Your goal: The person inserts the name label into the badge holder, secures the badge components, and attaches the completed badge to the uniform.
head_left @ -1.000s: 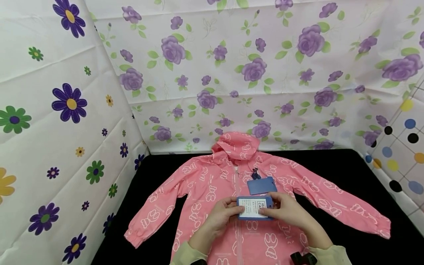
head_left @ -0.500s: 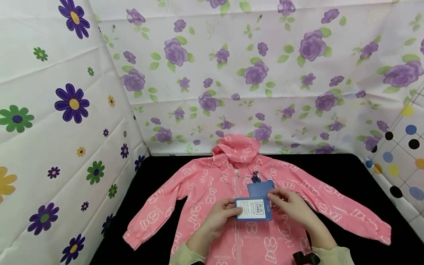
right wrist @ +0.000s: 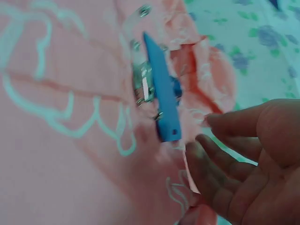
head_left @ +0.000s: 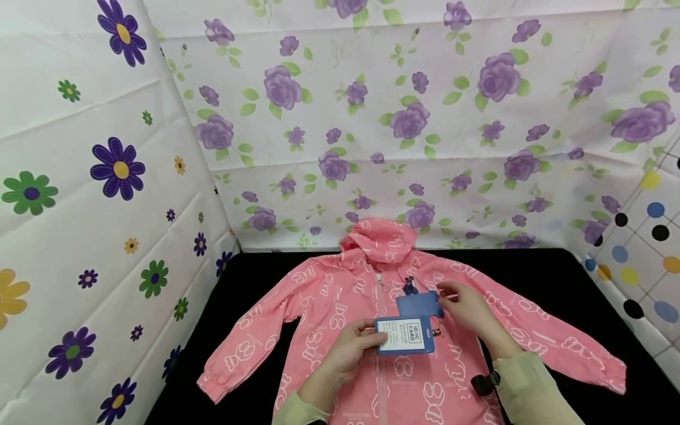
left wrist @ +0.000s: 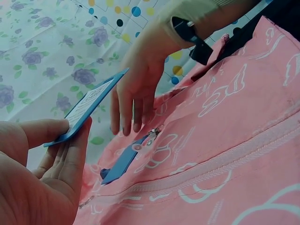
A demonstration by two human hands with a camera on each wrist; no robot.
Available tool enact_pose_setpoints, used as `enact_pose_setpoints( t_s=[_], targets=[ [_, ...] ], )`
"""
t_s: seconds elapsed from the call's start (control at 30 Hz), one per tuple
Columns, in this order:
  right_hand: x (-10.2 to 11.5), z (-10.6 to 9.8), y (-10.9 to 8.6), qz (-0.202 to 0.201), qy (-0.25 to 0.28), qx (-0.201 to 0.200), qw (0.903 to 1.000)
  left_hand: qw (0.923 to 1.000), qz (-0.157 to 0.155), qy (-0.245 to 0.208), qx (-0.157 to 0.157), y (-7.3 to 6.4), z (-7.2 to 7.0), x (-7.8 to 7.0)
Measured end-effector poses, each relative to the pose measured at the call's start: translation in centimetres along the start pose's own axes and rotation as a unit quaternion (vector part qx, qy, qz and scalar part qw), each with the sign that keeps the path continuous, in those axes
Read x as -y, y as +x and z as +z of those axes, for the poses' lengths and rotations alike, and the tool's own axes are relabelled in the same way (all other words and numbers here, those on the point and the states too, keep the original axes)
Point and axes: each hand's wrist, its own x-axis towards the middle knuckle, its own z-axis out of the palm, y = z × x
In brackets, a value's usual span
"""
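My left hand [head_left: 347,348] pinches a blue ID card holder [head_left: 406,335] by its left end, thumb on the front. A white insert reading ID/IC CARD shows in it. On the chest of a pink hooded jacket [head_left: 340,319] lies a flat blue card piece [head_left: 417,304]. My right hand [head_left: 467,304] reaches to its right end, and in the right wrist view the loosely bent fingers [right wrist: 234,122] are apart from it with nothing between them. A metal clip [right wrist: 143,84] with a clear strap lies beside the blue piece.
The jacket lies spread on a black table surface [head_left: 255,378], sleeves out to both sides. A small dark blue figure [head_left: 409,285] sits above the blue piece. Flowered sheets [head_left: 319,118] wall the back and left, and a dotted one [head_left: 637,260] the right.
My right hand has let go of the card holder and moved up to the blue piece on the chest. The left hand keeps the holder, shifted slightly left. The metal clip has come into view.
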Motion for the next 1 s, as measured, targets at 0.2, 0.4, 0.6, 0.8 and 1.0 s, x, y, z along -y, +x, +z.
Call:
enact_pose_setpoints(
  t_s=[0.2, 0.4, 0.6, 0.8, 1.0],
  targets=[
    [-0.4, 0.8, 1.4, 0.008, -0.053, 0.011, 0.9985, 1.0000, -0.002, -0.005, -0.007, -0.1, 0.1, 0.1],
    [0.2, 1.5, 2.0, 0.038, -0.088, 0.009, 0.9953, 0.9999, -0.003, -0.006, -0.010, -0.1, 0.1, 0.0],
    [0.5, 1.9, 2.3, 0.058, -0.091, 0.006, 0.9942, 0.9999, 0.000, -0.008, -0.014, -0.1, 0.2, -0.1],
    [0.2, 1.8, 2.3, 0.071, -0.083, 0.009, 0.9940, 0.9999, 0.001, -0.012, -0.011, -0.1, 0.2, -0.1],
    [0.1, 1.1, 1.9, 0.075, -0.032, 0.012, 0.9966, 0.9999, 0.000, -0.010, -0.009, -0.1, 0.3, -0.1]
  ],
)
